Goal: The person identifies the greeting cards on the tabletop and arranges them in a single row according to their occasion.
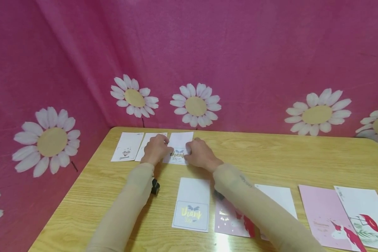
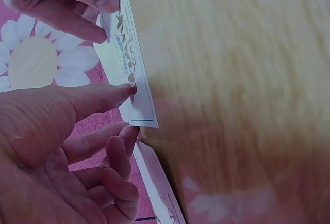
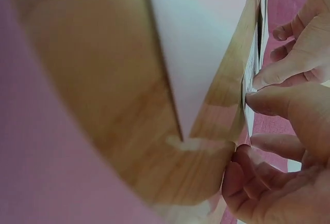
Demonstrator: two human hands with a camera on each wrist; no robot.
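Note:
A white card with gold "thank you" lettering [image 1: 180, 140] is at the table's back row, between my two hands. My left hand [image 1: 155, 149] pinches it by its left edge; in the left wrist view the thumb [image 2: 105, 98] is on the printed face and the other fingers curl at the edge. On the opposite side my right hand [image 1: 203, 154] holds the right edge, thumb on the face, as the right wrist view shows. Partly covered by my left hand is a white card [image 1: 140, 154], beside a white card with a red diamond [image 1: 126, 145].
In the front row lie a matching thank-you card [image 1: 192, 189], a pink card [image 1: 223, 224] and a white card [image 1: 278, 196], both partly under my right sleeve. Farther right are a pink unicorn card [image 1: 321, 206] and a flamingo card [image 1: 359, 203]. A pink flowered curtain [image 1: 239, 63] hangs behind the wooden table [image 1: 255, 154].

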